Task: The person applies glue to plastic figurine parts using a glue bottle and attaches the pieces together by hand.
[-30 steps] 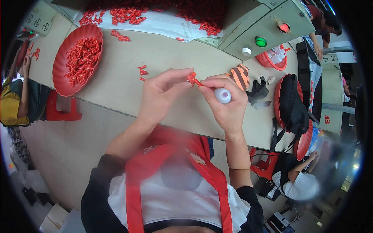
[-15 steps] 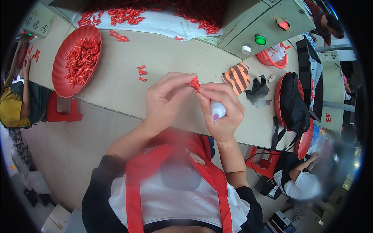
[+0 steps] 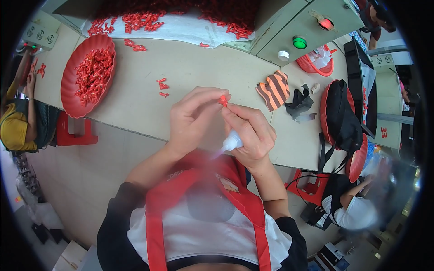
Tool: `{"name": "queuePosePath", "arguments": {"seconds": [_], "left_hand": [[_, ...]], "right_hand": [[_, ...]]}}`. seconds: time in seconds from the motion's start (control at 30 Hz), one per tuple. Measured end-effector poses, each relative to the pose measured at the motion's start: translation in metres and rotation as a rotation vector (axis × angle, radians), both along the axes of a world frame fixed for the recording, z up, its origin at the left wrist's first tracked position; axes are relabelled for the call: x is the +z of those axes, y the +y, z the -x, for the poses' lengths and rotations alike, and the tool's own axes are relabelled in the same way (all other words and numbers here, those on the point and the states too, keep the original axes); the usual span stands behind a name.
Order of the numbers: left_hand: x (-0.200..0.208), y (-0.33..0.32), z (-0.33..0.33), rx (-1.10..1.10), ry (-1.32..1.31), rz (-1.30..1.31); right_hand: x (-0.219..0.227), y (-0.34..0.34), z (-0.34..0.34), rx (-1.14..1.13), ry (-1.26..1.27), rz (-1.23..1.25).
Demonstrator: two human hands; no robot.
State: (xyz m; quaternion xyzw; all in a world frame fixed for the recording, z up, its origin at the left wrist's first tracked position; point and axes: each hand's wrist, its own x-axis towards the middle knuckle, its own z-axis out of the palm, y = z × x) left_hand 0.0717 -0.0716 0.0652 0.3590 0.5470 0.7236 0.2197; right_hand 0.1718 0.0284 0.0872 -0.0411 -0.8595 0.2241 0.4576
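Note:
Between the fingertips of both hands is a small red figurine-like piece (image 3: 223, 101). My left hand (image 3: 192, 115) pinches it from the left with thumb and fingers. From the right, the thumb and forefinger of my right hand (image 3: 253, 133) meet at the same piece. Tucked in that right palm is a small white squeeze bottle (image 3: 232, 142), its thin purplish nozzle tilted down to the left. Beyond my hands, a few similar loose red pieces (image 3: 162, 86) lie on the table (image 3: 144, 108).
At the left stands a red scalloped bowl (image 3: 68, 97) of red pieces. More pieces lie on white paper (image 3: 181, 32) under a green machine (image 3: 298, 27). To the right are an orange-striped cloth (image 3: 274, 90), a black rag (image 3: 299, 103), a red basket (image 3: 314, 67) and a black bag (image 3: 341, 117). Co-workers sit on both sides.
My right hand has turned and shifted slightly left, swinging the bottle's nozzle from pointing down to pointing down-left. Both hands still hold the red piece, which sits a little lower.

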Motion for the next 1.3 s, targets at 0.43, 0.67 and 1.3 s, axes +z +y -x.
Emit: {"name": "queuePosePath", "arguments": {"seconds": [0.43, 0.67, 1.3], "left_hand": [[0.009, -0.003, 0.001, -0.071, -0.426, 0.172], [0.000, -0.002, 0.016, -0.282, -0.826, 0.141], [-0.014, 0.016, 0.028, -0.357, -0.815, 0.157]], "right_hand": [[0.016, 0.025, -0.002, 0.124, -0.295, 0.683], [0.035, 0.054, 0.013, 0.250, -0.619, 1.131], [0.014, 0.072, 0.017, 0.258, -0.600, 1.247]]}}
